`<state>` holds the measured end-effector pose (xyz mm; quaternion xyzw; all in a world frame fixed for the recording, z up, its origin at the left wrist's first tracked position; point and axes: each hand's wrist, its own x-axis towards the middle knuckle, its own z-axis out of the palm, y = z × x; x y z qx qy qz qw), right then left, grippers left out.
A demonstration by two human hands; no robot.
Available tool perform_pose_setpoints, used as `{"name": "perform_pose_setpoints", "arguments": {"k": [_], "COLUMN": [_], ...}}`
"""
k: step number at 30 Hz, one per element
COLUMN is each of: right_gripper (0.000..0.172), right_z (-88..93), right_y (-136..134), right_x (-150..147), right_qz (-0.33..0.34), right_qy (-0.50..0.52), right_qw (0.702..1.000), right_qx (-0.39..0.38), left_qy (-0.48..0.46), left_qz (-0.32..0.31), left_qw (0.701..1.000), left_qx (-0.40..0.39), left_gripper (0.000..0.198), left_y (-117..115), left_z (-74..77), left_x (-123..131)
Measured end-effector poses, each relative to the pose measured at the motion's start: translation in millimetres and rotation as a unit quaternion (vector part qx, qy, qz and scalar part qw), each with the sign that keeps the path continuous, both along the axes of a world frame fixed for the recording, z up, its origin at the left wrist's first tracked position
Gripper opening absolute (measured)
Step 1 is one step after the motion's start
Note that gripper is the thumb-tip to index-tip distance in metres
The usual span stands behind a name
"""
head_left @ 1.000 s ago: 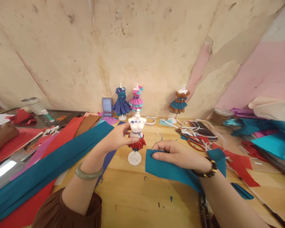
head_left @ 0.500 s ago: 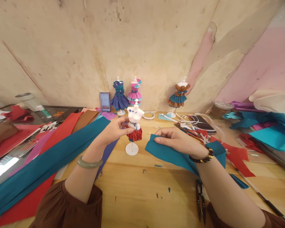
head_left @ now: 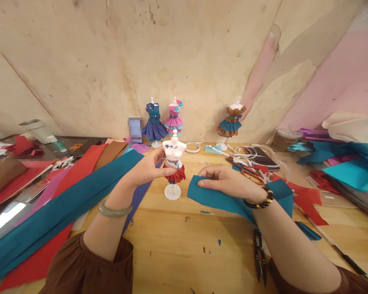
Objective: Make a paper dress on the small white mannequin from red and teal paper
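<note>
A small white dress form stands on a round base in the middle of the table. It wears a ruffled red skirt, a dark blue waistband and small blue marks across the chest. My left hand grips it from the left, thumb across the front of the skirt and the other fingers partly hidden behind. In my right hand, a strip of teal crepe paper is pinched between thumb and fingers. This strip trails under my right wrist, apart from the dress form.
Three dressed forms, blue-teal, pink and brown-teal, line the wall. Long teal paper and red paper lie left. Black thread snips rest near my right forearm. Another person's hand is at far left.
The dress form has turned and shifted slightly between my left fingers, and my left thumb has slid lower across the skirt. My right hand with the teal paper has barely moved.
</note>
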<state>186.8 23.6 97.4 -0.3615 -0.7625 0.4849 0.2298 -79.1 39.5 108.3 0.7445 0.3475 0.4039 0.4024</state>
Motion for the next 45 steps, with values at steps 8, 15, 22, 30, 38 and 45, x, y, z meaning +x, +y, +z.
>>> {"name": "perform_pose_setpoints", "arguments": {"k": [8,15,22,30,38,45], "right_gripper": [0.034,0.034,0.033,0.036,0.036,0.036], "right_z": [0.6,-0.3,-0.1,2.0,-0.7,-4.8], "right_y": [-1.4,-0.9,-1.4,-1.7,-0.6,0.4], "right_x": [-1.0,-0.1,0.3,0.8,0.9,-3.2], "right_qz": [-0.007,-0.004,0.004,0.008,-0.003,-0.01], "right_qy": [0.011,0.008,0.018,0.015,-0.016,-0.003], "right_qw": [1.0,1.0,1.0,1.0,0.999,0.998], "right_qx": [-0.003,0.004,-0.009,-0.019,0.039,0.059], "left_qy": [0.007,-0.012,-0.018,-0.023,-0.059,-0.157], "left_qz": [0.087,0.123,0.113,0.055,0.057,0.001], "left_qw": [0.995,0.99,0.992,0.997,0.995,0.983], "left_qx": [-0.054,-0.065,-0.056,-0.039,-0.06,-0.093], "left_gripper": [0.051,0.051,0.06,0.06,0.045,0.072], "left_y": [-2.6,-4.8,-1.6,6.2,7.7,9.9], "left_z": [-7.5,-1.9,-2.7,-7.4,-12.9,-14.7], "left_x": [25.9,25.2,21.8,9.2,2.9,7.9]}}
